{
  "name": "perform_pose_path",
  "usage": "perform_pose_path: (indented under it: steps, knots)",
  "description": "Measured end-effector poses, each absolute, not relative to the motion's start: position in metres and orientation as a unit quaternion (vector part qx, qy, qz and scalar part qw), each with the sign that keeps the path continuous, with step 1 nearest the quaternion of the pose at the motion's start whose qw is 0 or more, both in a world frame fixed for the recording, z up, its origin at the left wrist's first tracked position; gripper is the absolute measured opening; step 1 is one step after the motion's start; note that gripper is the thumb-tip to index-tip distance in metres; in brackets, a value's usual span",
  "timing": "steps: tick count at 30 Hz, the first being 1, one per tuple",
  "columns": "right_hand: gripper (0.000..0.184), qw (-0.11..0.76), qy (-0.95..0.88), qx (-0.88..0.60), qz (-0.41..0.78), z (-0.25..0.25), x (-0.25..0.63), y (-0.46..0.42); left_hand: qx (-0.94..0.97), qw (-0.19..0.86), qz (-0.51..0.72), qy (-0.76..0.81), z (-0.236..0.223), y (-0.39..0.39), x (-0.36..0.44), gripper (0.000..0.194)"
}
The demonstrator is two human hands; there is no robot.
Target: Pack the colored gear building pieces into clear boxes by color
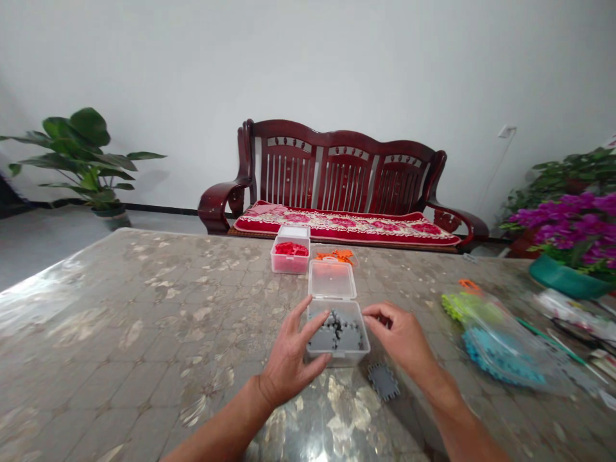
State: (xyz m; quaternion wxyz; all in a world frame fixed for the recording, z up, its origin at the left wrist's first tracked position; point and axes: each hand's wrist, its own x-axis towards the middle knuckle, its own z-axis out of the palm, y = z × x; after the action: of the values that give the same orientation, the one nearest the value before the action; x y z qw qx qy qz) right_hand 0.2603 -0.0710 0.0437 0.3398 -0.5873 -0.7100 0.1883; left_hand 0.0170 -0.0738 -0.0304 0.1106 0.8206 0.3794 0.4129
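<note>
A clear plastic box (339, 353) with its lid (332, 280) flipped back stands on the table, holding grey interlocking tiles (320, 337). My left hand (292, 356) is at the box's left side, fingers spread, with fingertips over the rim and the thumb by the front wall. At the right rim, my right hand (402, 333) has thumb and fingers curled close together; whether anything is between them is hidden. A single grey square tile with toothed edges (384, 381) lies on the table below my right hand.
Behind stand a box of red pieces (290, 260) and a container of orange pieces (335, 256). To the right lie a clear bag with yellow-green and blue pieces (500, 340), a green stick, and a teal flowerpot (568, 280). A wooden bench (341, 167) stands beyond the table.
</note>
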Motion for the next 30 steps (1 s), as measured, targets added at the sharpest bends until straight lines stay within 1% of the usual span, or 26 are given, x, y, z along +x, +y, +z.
perform_pose_path:
  steps: [5,8,11,13,15,18,22,24,26,28,30]
  knots:
    - [0.018,0.232,-0.715,-0.636,0.176,0.026,0.289,-0.099,0.836,0.024,0.410,0.362,-0.028,-0.075,0.015,0.060]
    - [0.031,0.184,-0.727,-0.643,0.159,0.017,0.290,-0.121,0.840,0.013,0.407,0.360,-0.025,-0.074,0.014,0.053]
    - [0.046,0.155,-0.737,-0.645,0.129,0.006,0.286,-0.139,0.844,0.006,0.400,0.358,-0.022,-0.074,0.013,0.052]
    - [0.045,0.142,-0.747,-0.640,0.106,-0.001,0.282,-0.146,0.849,0.000,0.393,0.354,-0.021,-0.073,0.013,0.052]
    - [0.040,0.141,-0.755,-0.635,0.082,-0.007,0.281,-0.148,0.852,-0.005,0.386,0.353,-0.020,-0.073,0.013,0.053]
    - [0.038,0.163,-0.762,-0.624,0.059,-0.012,0.284,-0.145,0.855,-0.005,0.377,0.356,-0.021,-0.073,0.012,0.056]
    - [0.036,0.218,-0.734,-0.637,0.086,-0.012,0.302,-0.127,0.855,0.002,0.372,0.360,-0.024,-0.073,0.011,0.063]
    - [0.037,0.264,-0.691,-0.661,0.126,-0.008,0.312,-0.114,0.854,0.006,0.377,0.359,-0.025,-0.073,0.012,0.064]
    - [0.039,0.325,-0.639,-0.670,0.193,-0.001,0.315,-0.101,0.851,0.014,0.384,0.358,-0.026,-0.073,0.012,0.062]
    - [0.041,0.390,-0.596,-0.652,0.261,0.009,0.308,-0.088,0.846,0.024,0.396,0.356,-0.026,-0.072,0.012,0.059]
    - [0.042,0.437,-0.579,-0.618,0.302,0.020,0.295,-0.076,0.838,0.032,0.414,0.354,-0.026,-0.072,0.012,0.057]
